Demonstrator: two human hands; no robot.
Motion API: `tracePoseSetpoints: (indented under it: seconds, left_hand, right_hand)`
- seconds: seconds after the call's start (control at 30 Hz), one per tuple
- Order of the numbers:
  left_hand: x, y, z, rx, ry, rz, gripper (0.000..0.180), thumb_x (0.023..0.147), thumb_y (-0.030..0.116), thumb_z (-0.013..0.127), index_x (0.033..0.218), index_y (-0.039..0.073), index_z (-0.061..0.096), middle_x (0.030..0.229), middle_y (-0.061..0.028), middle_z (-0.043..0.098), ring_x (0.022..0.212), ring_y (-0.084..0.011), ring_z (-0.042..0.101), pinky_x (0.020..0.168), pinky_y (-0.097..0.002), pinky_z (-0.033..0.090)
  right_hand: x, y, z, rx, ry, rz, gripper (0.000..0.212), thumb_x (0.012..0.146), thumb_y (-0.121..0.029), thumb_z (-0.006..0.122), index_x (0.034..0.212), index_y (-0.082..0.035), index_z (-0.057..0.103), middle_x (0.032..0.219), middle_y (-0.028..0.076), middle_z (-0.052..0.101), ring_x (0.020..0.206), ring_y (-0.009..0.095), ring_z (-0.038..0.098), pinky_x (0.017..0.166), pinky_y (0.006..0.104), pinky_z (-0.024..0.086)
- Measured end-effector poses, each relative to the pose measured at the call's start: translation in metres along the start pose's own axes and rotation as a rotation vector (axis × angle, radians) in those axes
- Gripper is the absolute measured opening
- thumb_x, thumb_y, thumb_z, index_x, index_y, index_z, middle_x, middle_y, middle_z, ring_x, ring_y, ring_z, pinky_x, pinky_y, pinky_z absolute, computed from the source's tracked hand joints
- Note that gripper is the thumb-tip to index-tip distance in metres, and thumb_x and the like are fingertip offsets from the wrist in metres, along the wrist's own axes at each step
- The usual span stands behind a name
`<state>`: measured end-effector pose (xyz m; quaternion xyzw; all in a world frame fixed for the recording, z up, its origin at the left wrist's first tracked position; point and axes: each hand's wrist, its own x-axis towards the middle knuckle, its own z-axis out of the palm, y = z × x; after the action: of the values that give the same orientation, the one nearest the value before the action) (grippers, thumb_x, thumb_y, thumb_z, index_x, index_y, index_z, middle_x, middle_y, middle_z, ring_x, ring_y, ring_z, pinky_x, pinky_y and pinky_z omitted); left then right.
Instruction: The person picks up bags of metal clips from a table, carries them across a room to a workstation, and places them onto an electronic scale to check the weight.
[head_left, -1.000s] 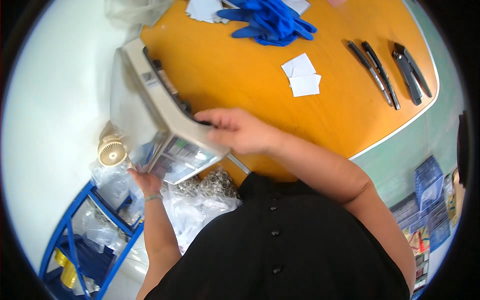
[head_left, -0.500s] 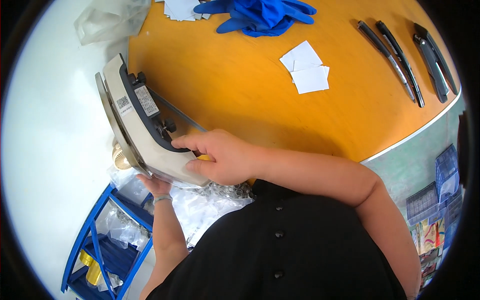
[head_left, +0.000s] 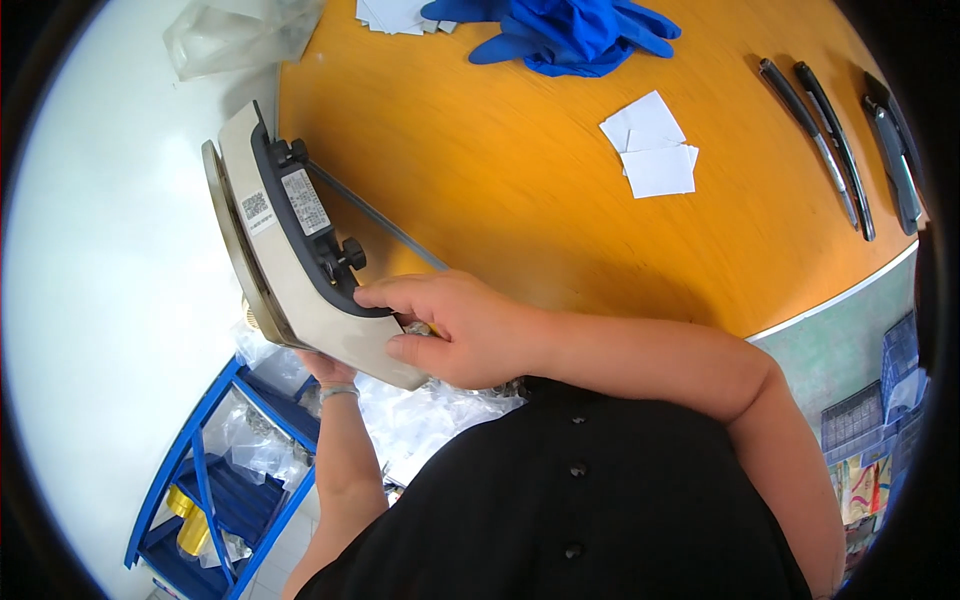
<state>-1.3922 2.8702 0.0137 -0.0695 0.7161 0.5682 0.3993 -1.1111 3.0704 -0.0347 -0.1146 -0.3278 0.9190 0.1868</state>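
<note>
A beige weighing scale (head_left: 290,250) is tipped up on its side at the table's left edge. Its dark underside, with black screw feet and a label, faces right, and its metal pan (head_left: 232,235) faces the wall. My right hand (head_left: 455,325) grips the near end, fingers on the underside and thumb on the beige casing. My left hand (head_left: 325,368) is under the lower pan side, its fingers mostly hidden behind the scale. A grey cable (head_left: 375,215) runs from behind the scale across the tabletop.
On the orange table (head_left: 480,170) lie white cards (head_left: 655,150), blue gloves (head_left: 575,35), two black pens (head_left: 815,140) and a stapler (head_left: 892,155). A blue rack (head_left: 185,440) with plastic bags and gold rolls stands below left. Clear plastic bags (head_left: 430,415) sit by my waist.
The whole scene has shifted slightly right in the view. The scale stays tipped in my hands, turned a little, and its near lower corner shows more below my right thumb.
</note>
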Motion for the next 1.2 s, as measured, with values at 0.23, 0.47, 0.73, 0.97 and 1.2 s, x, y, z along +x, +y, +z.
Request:
tracePoseSetpoints:
  seconds: [0.23,0.47,0.73,0.97,1.2]
  left_hand:
    - [0.000,0.001,-0.006,-0.012,-0.030,0.000,0.064,0.077,0.054,0.041,0.120,0.006,0.037,0.118,-0.0093,0.044,0.107,-0.0265,0.043,0.091,-0.0410,0.035]
    - [-0.001,0.003,-0.008,0.047,0.101,0.082,0.071,0.074,0.063,0.037,0.122,0.010,0.034,0.122,-0.0085,0.040,0.111,-0.0262,0.038,0.091,-0.0419,0.034]
    - [-0.009,0.002,-0.009,-0.005,0.142,0.023,0.076,0.071,0.066,0.035,0.121,0.009,0.036,0.121,-0.0091,0.041,0.111,-0.0275,0.038,0.094,-0.0429,0.031]
    - [-0.003,-0.005,-0.042,-0.321,-0.525,-0.158,0.088,0.066,0.074,0.028,0.108,-0.001,0.046,0.106,-0.0158,0.050,0.097,-0.0315,0.046,0.087,-0.0484,0.033]
    - [-0.012,-0.025,-0.040,-0.400,-0.172,-0.032,0.093,0.065,0.073,0.031,0.120,-0.002,0.033,0.122,-0.0169,0.038,0.111,-0.0318,0.036,0.093,-0.0445,0.028]
  right_hand:
    - [0.000,0.001,0.000,-0.050,0.006,-0.052,0.043,0.075,-0.004,0.052,0.116,0.003,0.040,0.093,0.017,0.055,0.083,0.021,0.055,0.072,0.0280,0.043]
    - [0.000,0.000,0.003,-0.030,-0.002,-0.014,0.044,0.074,-0.004,0.053,0.116,0.002,0.040,0.093,0.016,0.055,0.084,0.018,0.054,0.074,0.0271,0.042]
    - [0.002,0.010,0.007,0.096,0.082,-0.096,0.040,0.073,-0.008,0.052,0.109,0.005,0.045,0.091,0.020,0.056,0.079,0.024,0.057,0.070,0.0289,0.044]
    - [0.002,0.001,0.006,0.035,0.115,-0.039,0.037,0.081,-0.009,0.048,0.114,0.006,0.039,0.097,0.010,0.055,0.084,0.013,0.053,0.074,0.0237,0.042]
    - [0.005,-0.003,0.013,-0.119,0.191,0.068,0.035,0.083,-0.018,0.048,0.112,0.002,0.045,0.099,0.008,0.055,0.089,0.013,0.051,0.078,0.0252,0.040]
